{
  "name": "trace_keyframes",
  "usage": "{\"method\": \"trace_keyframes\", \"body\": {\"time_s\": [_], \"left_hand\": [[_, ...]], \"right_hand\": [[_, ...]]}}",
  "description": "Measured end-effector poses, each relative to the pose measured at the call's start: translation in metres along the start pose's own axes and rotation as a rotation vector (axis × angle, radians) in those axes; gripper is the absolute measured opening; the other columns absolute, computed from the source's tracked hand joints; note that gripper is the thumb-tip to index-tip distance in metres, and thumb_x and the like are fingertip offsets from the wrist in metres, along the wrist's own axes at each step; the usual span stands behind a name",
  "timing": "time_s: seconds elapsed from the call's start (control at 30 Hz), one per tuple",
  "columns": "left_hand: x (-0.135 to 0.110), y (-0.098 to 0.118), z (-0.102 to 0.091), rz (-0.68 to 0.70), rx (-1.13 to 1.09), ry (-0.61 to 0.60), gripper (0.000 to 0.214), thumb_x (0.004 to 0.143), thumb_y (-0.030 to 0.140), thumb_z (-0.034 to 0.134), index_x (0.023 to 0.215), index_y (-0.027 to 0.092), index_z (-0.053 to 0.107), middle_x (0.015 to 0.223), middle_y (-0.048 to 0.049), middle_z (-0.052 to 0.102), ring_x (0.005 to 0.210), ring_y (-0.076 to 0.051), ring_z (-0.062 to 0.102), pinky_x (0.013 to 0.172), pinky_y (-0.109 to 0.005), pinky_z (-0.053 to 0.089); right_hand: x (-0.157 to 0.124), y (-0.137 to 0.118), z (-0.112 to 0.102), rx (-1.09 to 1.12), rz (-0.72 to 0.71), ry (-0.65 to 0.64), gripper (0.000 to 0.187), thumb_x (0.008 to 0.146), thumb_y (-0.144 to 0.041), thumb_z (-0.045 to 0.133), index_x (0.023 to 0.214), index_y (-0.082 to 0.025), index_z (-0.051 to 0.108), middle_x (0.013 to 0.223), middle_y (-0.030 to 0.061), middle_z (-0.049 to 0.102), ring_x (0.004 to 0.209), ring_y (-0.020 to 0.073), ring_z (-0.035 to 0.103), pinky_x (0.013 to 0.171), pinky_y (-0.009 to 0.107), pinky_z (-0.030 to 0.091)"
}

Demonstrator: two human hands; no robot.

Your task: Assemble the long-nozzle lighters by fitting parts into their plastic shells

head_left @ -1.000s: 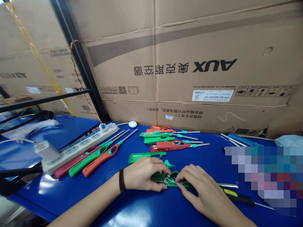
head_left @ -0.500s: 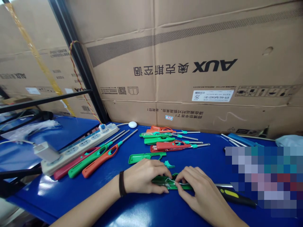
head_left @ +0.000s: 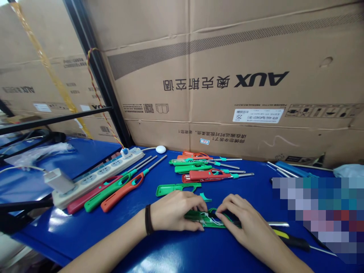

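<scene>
An opened green lighter casing (head_left: 194, 216) lies on the blue table, with thin white wires (head_left: 212, 220) running along its inside. My left hand (head_left: 178, 210) grips the casing's left end between thumb and fingers. Over its middle, thumb and forefinger of my right hand (head_left: 241, 216) are pinched at a small black part (head_left: 212, 213) beside the wires. A metal tube (head_left: 280, 224) sticks out to the right, beyond my right hand. Behind my hands lie a loose green casing half (head_left: 170, 189) and a small turquoise trigger piece (head_left: 205, 197).
Several red, green and orange lighters (head_left: 209, 175) lie farther back. Three more lighters (head_left: 109, 191) rest beside a white power strip (head_left: 93, 180) on the left. A black-and-yellow screwdriver (head_left: 295, 241) lies at right. A large cardboard box (head_left: 199, 98) stands behind the table.
My right hand has shifted slightly right, and its fingertips have moved from the white wire to the black part. More wire shows between my hands. The left hand keeps its grip.
</scene>
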State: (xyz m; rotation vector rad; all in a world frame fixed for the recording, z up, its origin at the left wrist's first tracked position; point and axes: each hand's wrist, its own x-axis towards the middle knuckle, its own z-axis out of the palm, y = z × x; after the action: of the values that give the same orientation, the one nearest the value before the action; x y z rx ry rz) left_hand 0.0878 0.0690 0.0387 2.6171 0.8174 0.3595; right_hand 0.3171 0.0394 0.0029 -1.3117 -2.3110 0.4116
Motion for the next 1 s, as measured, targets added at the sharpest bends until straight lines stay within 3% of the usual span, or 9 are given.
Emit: {"method": "trace_keyframes", "body": {"time_s": [0.37, 0.77, 1.0], "left_hand": [[0.0002, -0.0038, 0.0035, 0.035, -0.024, -0.011, 0.031, 0.075, 0.030, 0.076, 0.099, 0.018, 0.061, 0.088, -0.0022, 0.067, 0.076, -0.017, 0.065, 0.064, -0.021, 0.047], [0.0008, -0.0048, 0.0078, 0.060, -0.036, 0.004, 0.031, 0.078, 0.034, 0.074, 0.101, 0.017, 0.061, 0.088, -0.0037, 0.068, 0.076, -0.017, 0.064, 0.066, -0.022, 0.047], [0.0011, -0.0033, 0.0055, 0.048, -0.067, -0.008, 0.043, 0.078, 0.031, 0.073, 0.115, 0.018, 0.057, 0.097, -0.0055, 0.069, 0.085, -0.019, 0.067, 0.074, -0.025, 0.050]], "right_hand": [[-0.0006, 0.0018, 0.0010, 0.137, 0.060, -0.086, 0.006, 0.090, -0.024, 0.056, 0.087, -0.026, 0.060, 0.092, 0.0005, 0.055, 0.088, 0.0184, 0.057, 0.078, 0.032, 0.045], [0.0022, -0.0030, 0.0012, 0.075, -0.036, -0.021, 0.012, 0.091, -0.017, 0.054, 0.082, -0.023, 0.060, 0.084, -0.0006, 0.060, 0.081, 0.0170, 0.058, 0.083, 0.035, 0.042], [0.0025, -0.0057, -0.0007, 0.071, -0.057, 0.013, 0.011, 0.091, -0.020, 0.054, 0.084, -0.025, 0.061, 0.085, -0.0013, 0.063, 0.080, 0.0165, 0.060, 0.086, 0.037, 0.042]]}}
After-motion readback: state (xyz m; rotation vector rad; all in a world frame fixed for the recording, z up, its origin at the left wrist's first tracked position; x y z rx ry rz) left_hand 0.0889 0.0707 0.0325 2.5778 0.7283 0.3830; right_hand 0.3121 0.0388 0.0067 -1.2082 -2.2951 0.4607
